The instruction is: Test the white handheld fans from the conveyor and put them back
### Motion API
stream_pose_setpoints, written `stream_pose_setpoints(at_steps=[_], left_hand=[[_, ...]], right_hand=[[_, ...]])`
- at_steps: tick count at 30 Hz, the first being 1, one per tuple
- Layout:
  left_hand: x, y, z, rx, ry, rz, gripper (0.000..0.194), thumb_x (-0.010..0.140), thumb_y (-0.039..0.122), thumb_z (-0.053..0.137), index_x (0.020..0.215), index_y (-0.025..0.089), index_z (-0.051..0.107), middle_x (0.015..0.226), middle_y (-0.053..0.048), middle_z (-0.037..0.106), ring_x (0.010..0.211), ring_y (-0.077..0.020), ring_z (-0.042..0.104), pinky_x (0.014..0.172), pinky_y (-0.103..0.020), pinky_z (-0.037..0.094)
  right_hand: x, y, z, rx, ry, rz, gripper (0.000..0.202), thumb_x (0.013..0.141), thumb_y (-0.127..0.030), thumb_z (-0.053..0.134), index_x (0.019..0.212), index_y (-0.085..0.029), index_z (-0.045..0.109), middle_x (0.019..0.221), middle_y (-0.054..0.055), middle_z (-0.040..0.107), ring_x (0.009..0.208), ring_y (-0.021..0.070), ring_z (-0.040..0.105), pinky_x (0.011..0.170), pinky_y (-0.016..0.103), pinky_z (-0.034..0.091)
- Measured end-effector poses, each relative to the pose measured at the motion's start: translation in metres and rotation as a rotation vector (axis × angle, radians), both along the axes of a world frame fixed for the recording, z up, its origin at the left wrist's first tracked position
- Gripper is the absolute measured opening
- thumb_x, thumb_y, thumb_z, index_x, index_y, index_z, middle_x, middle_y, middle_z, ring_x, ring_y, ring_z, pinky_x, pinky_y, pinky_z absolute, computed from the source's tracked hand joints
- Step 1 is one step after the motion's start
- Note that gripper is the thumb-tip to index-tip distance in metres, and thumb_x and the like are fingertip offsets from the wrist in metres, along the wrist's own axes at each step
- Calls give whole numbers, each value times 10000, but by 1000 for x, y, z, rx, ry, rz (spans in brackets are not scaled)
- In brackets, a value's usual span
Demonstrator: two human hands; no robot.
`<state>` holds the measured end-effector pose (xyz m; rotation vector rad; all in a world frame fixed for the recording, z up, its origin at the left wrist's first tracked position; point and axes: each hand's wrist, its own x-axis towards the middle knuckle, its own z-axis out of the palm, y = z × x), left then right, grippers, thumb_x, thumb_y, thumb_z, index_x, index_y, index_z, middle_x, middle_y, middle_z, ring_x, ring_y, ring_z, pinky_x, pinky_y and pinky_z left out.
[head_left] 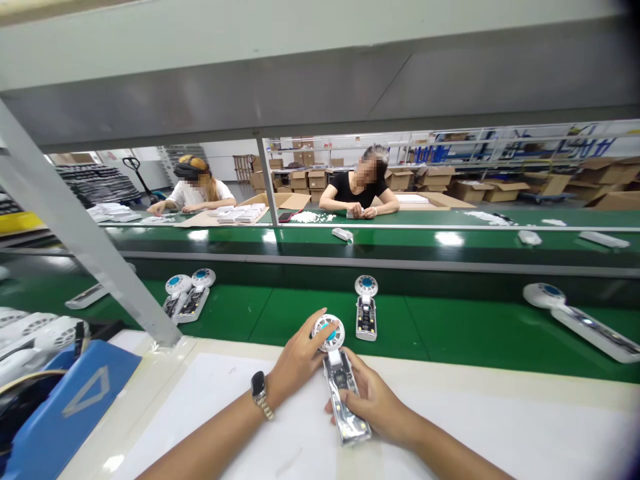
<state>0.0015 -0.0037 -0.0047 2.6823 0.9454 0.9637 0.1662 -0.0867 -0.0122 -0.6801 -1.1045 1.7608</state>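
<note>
I observe the left hand [299, 360] gripping the fan unit's [341, 380] round head, right hand [373, 400] clasping its handle (casing open) over the white tabletop [500, 427], fingers closed.

This was a factory assembly line: a long green conveyor belt [450, 320] carried identical half-built handheld fans [367, 308], two other workers [360, 190] sat across at their stations, and stacked cardboard boxes [305, 179] with metal racking [500, 143] filled the hall behind.
</note>
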Motion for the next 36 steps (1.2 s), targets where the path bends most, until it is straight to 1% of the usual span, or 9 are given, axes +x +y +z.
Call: stream_pose_setpoints(at_steps=[7, 10, 13, 17, 20, 26, 31, 34, 36], left_hand=[[2, 0, 0, -44, -11, 15, 567, 846, 148, 462, 1355, 293, 259, 1425, -104, 247, 1222, -255, 405, 939, -382, 443], [3, 0, 0, -109, -55, 77, 669, 845, 211, 475, 1397, 248, 99, 1396, -129, 296, 1202, -247, 427, 944, -392, 437], [2, 0, 1, -184, -51, 139, 636, 856, 280, 467, 1388, 225, 123, 1361, -126, 353, 1182, -236, 445, 967, -405, 413], [1, -1, 2, -233, 41, 135, 484, 872, 323, 437, 1329, 250, 298, 1381, -88, 336, 1253, -235, 358, 1013, -407, 361], [1, -1, 1, -237, 116, 122, 460, 870, 357, 437, 1311, 264, 347, 1386, -87, 336, 1256, -256, 351, 1002, -437, 362], [1, 1, -3, -229, 151, 122, 483, 871, 377, 426, 1324, 237, 335, 1329, -99, 416, 1227, -261, 376, 997, -451, 358], [1, 2, -5, -199, 109, 193, 448, 863, 329, 439, 1283, 192, 364, 1273, -114, 448, 1239, -291, 326, 1004, -479, 320], [0, 4, -5, -204, 79, 239, 427, 849, 316, 456, 1244, 172, 379, 1194, -132, 482, 1146, -286, 414, 951, -467, 362], [0, 8, -5, -224, 58, 275, 397, 833, 314, 477, 1194, 163, 406, 1098, -126, 514, 1032, -267, 483, 887, -438, 405]], right_hand=[[1, 3, 1, -43, 2, -39, 750, 693, -371, 702, 1276, -262, 241, 851, 24, 558, 694, 193, 642, 581, 328, 506], [17, 14, 4, -41, -17, -139, 803, 711, -398, 655, 1322, -217, 167, 751, 25, 614, 570, 171, 618, 533, 306, 475], [47, 31, 4, 59, -89, -304, 767, 744, -421, 569, 1346, -177, 160, 828, 71, 642, 629, 182, 625, 596, 318, 477], [89, 54, -3, 192, -440, -561, 813, 734, -397, 560, 1381, -237, 94, 1270, 117, 468, 1000, 238, 577, 829, 378, 456], [105, 64, -12, 171, -840, -721, 703, 771, -406, 473, 1379, -210, 179, 1227, 106, 524, 1061, 270, 543, 918, 432, 397], [100, 62, -19, 270, -1216, -795, 566, 837, -359, 294, 1332, -91, 351, 1360, 161, 404, 1303, 300, 272, 1037, 464, 268], [94, 60, -17, 286, -1248, -728, 541, 863, -372, 281, 1311, -83, 374, 1354, 170, 407, 1277, 285, 327, 1041, 466, 283], [89, 57, -15, 338, -1263, -770, 527, 864, -376, 330, 1312, -100, 359, 1394, 175, 333, 1310, 299, 247, 1045, 498, 266], [83, 54, -14, 422, -1217, -805, 493, 869, -354, 347, 1315, -143, 341, 1386, 154, 342, 1290, 282, 290, 1034, 489, 296]])
